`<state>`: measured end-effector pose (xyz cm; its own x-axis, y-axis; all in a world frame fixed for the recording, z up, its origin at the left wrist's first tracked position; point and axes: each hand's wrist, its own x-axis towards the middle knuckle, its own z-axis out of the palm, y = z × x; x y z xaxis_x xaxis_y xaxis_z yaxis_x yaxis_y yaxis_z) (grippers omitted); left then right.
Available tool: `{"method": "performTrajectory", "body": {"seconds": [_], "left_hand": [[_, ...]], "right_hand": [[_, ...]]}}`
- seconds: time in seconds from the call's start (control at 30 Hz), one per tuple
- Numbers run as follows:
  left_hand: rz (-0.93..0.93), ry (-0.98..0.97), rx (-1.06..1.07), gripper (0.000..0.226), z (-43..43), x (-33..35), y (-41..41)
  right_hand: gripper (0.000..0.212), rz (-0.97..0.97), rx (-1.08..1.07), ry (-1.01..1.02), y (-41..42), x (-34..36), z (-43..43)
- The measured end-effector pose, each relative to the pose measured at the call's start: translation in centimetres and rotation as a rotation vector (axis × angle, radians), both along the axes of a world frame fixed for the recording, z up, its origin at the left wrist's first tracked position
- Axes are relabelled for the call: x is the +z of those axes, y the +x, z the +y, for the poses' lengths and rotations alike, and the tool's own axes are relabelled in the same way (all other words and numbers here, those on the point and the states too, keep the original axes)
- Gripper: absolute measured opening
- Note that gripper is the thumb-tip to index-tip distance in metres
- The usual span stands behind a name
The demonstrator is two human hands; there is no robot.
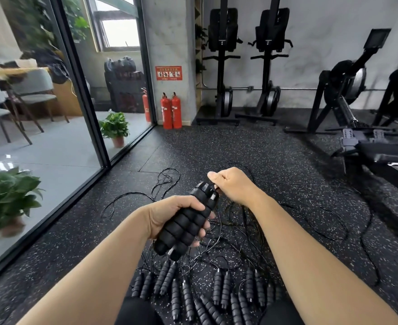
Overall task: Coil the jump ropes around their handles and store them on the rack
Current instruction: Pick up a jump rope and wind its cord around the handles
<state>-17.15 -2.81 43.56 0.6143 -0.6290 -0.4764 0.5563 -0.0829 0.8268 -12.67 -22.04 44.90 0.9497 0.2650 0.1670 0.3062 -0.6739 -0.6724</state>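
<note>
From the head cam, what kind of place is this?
Most likely a gym: upright rowing machines against the wall, speckled rubber floor, jump rope handles laid out below.

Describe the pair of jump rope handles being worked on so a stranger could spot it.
On the speckled black rubber floor, above the row of black foam handles, the left hand grips two ribbed handles. Only this pair is lifted.

The black rubber floor (275, 146) is flecked with white. Thin black cords (235, 233) sprawl across it in a tangle, and near the person's knees lie pairs of ribbed foam handles (219, 287) (mostly side by side). Two red fire extinguishers (171, 111) stand by the pillar, rowing machines (348, 109) beyond
</note>
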Motion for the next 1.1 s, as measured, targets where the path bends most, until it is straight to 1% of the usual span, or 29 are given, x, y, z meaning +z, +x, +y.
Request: {"method": "performTrajectory", "body": {"seconds": [0.13, 0.2, 0.23, 0.33, 0.37, 0.43, 0.5, 0.57, 0.63, 0.7, 0.77, 0.87, 0.9, 0.93, 0.97, 1.0, 1.03, 1.07, 1.1], "left_hand": [[-0.008, 0.049, -0.023, 0.059, 0.9, 1.5, -1.0], [-0.008, 0.046, -0.009, 0.060, 1.4, 1.7, -0.3], [-0.019, 0.037, -0.005, 0.061, 1.9, 1.5, 0.3], [-0.039, 0.005, 0.018, 0.059, 2.6, 1.8, 0.1], [-0.041, -0.010, 0.029, 0.058, 2.9, 1.9, 0.1], [-0.046, -0.029, 0.052, 0.056, 3.1, 2.1, 0.0], [-0.068, -0.037, 0.083, 0.055, 3.1, 2.0, -0.2], [-0.097, -0.021, 0.128, 0.055, 2.5, 1.3, 0.4], [-0.151, 0.052, 0.196, 0.052, 1.3, 0.1, 1.2], [-0.249, 0.142, 0.247, 0.053, 0.0, -1.3, 2.0], [-0.392, 0.261, 0.249, 0.061, -1.1, -2.7, 2.7], [-0.569, 0.429, 0.242, 0.060, -2.5, -4.6, 3.8], [-0.587, 0.444, 0.244, 0.067, -2.8, -5.3, 4.3], [-0.600, 0.446, 0.239, 0.079, -3.1, -6.0, 4.8], [-0.613, 0.459, 0.225, 0.090, -3.5, -6.7, 5.3], [-0.631, 0.471, 0.205, 0.095, -3.8, -7.3, 5.7], [-0.642, 0.465, 0.190, 0.093, -4.1, -7.7, 6.1], [-0.637, 0.441, 0.187, 0.087, -4.5, -8.2, 6.4], [-0.623, 0.408, 0.191, 0.079, -4.8, -8.5, 6.5]], "right_hand": [[0.052, -0.020, -0.005, -0.002, -0.7, 1.7, 0.6], [0.051, 0.043, 0.000, 0.065, 0.0, 1.6, 0.9], [0.050, 0.113, 0.003, 0.167, 0.8, 1.3, 1.0], [0.040, 0.296, 0.015, 0.581, 0.4, 0.0, -0.5], [0.037, 0.322, 0.010, 0.667, 0.2, -0.6, -1.3], [0.036, 0.328, -0.016, 0.743, 0.0, -2.4, -2.3], [0.037, 0.296, -0.057, 0.743, -0.4, -3.9, -2.6], [0.038, 0.237, -0.125, 0.699, 0.1, -5.2, -2.2], [0.038, 0.185, -0.218, 0.643, 1.0, -6.6, -1.8], [0.036, 0.173, -0.265, 0.591, 1.8, -8.0, -1.5], [0.034, 0.219, -0.251, 0.547, 2.4, -9.0, -1.5], [0.034, 0.360, -0.153, 0.549, 3.2, -9.7, -1.8], [0.034, 0.412, -0.120, 0.563, 3.4, -9.9, -1.9], [0.035, 0.457, -0.097, 0.579, 3.6, -10.2, -2.0], [0.032, 0.495, -0.081, 0.593, 3.6, -10.5, -2.0], [0.027, 0.514, -0.067, 0.593, 3.7, -10.8, -2.0], [0.022, 0.522, -0.053, 0.593, 3.8, -11.0, -1.9], [0.023, 0.531, -0.045, 0.596, 4.0, -11.3, -1.8], [0.028, 0.547, -0.045, 0.608, 4.1, -11.5, -1.8]]}}
